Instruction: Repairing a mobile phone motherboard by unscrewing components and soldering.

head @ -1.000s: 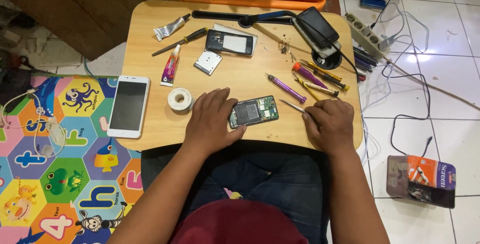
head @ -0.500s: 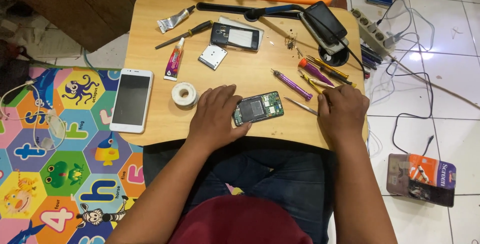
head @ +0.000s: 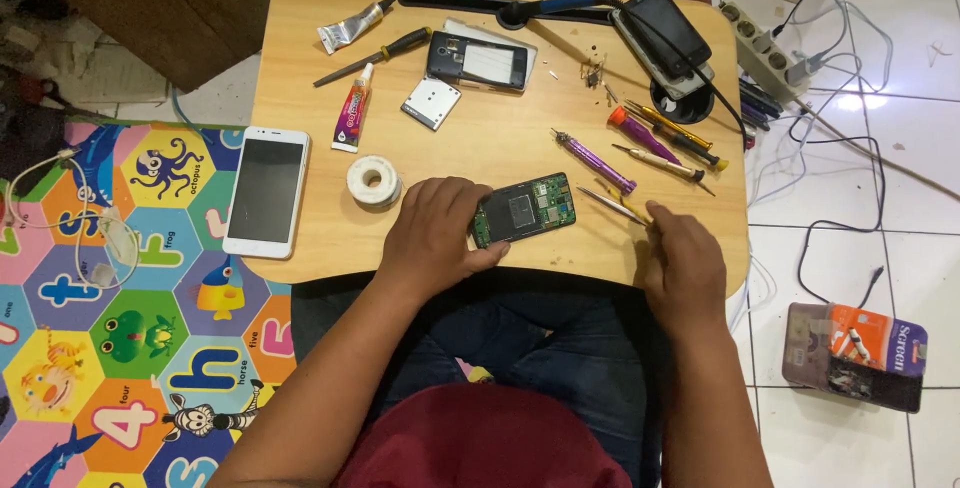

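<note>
A bare phone board [head: 527, 209], green with a dark chip, lies near the front edge of the wooden table [head: 480, 153]. My left hand [head: 438, 236] grips its left end, thumb under the near edge. My right hand [head: 686, 266] rests at the table's front right corner, apart from the board. Its fingers pinch the back end of thin metal tweezers [head: 610, 204], whose tips point toward the board's right end.
A purple screwdriver [head: 596, 161] and several other drivers [head: 665, 138] lie right of centre. A solder roll [head: 374, 182], glue tube [head: 351, 118], phone housing [head: 478, 60] and white phone [head: 265, 191] sit left. A black phone [head: 667, 30] and cables occupy the back right.
My right hand has drawn back a little toward the table's front edge with the tweezers. My left hand has stayed on the board.
</note>
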